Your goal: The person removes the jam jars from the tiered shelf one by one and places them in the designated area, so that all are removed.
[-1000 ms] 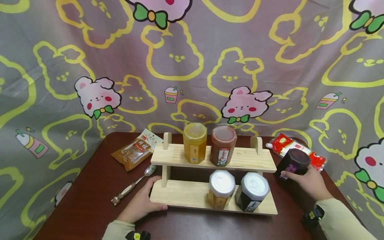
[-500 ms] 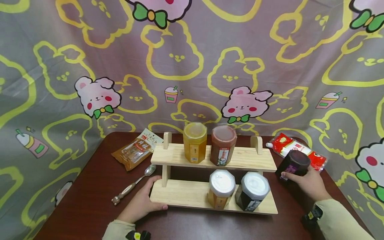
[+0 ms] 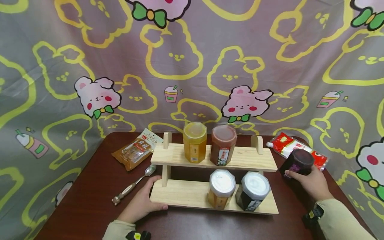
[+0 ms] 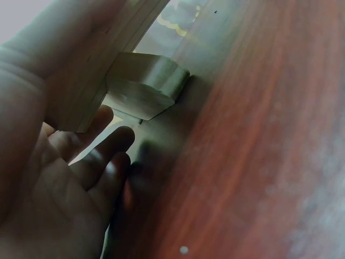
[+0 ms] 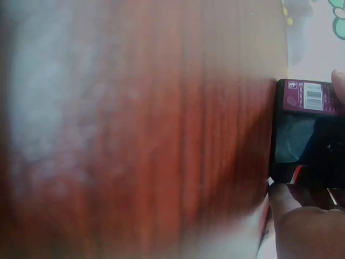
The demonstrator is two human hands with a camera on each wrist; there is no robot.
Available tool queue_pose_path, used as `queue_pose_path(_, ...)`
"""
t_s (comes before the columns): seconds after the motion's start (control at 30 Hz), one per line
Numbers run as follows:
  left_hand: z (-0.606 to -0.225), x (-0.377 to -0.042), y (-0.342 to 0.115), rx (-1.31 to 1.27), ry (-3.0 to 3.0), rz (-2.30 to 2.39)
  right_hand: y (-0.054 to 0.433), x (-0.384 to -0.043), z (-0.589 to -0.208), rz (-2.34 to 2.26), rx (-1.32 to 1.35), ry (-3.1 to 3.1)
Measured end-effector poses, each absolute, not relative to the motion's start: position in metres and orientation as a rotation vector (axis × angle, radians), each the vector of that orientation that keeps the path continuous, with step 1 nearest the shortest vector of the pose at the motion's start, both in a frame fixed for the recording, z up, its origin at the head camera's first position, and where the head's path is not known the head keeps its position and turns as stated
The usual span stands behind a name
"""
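Note:
A two-tier wooden rack [image 3: 180,193] stands at the middle of the table. My left hand [image 3: 141,203] grips the left end of its lower board, thumb along the front edge; in the left wrist view the other fingers [image 4: 121,140] curl beneath the board. To the right of the rack, my right hand [image 3: 313,181] holds a dark jar [image 3: 295,163] with a purple label, thumb on its near side. A yellow jar [image 3: 195,143] and a reddish-brown jar [image 3: 223,145] stand on the upper tier. On the lower tier are a white-lidded amber jar [image 3: 221,188] and a white-lidded black jar [image 3: 252,191].
Left of the rack lie a brown snack packet [image 3: 133,153] and a spoon [image 3: 132,186] with a bear-shaped handle end. A red and white pouch [image 3: 282,141] lies behind the dark jar. A patterned curtain [image 3: 192,60] hangs behind the dark red-brown table [image 3: 192,226].
My right hand and the dark jar have shifted slightly to the right. The left hand stays on the rack, which has hardly moved.

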State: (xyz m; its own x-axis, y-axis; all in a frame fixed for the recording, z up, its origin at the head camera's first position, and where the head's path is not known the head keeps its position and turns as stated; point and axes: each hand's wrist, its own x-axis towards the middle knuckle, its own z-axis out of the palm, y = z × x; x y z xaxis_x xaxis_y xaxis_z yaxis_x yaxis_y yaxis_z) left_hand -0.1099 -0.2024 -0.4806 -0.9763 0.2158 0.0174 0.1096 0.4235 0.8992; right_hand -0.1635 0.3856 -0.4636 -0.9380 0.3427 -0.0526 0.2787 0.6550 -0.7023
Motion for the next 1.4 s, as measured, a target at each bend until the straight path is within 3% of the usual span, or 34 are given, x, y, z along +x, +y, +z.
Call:
queue_pose_path(0.73,-0.485,-0.112,-0.203,0.293,2.607,1.578,0.366,-0.173,-0.460,1.258,-0.769,-2.550)
queue_pose_path(1.07,-0.485,-0.112,-0.203,0.256,2.621,1.563,0.360,-0.171,-0.459,1.372,-0.675,-2.495)
queue_pose_path(1.4,-0.485,-0.111,-0.203,0.286,2.604,1.581,0.350,-0.159,-0.444,1.404,-0.766,-2.408)
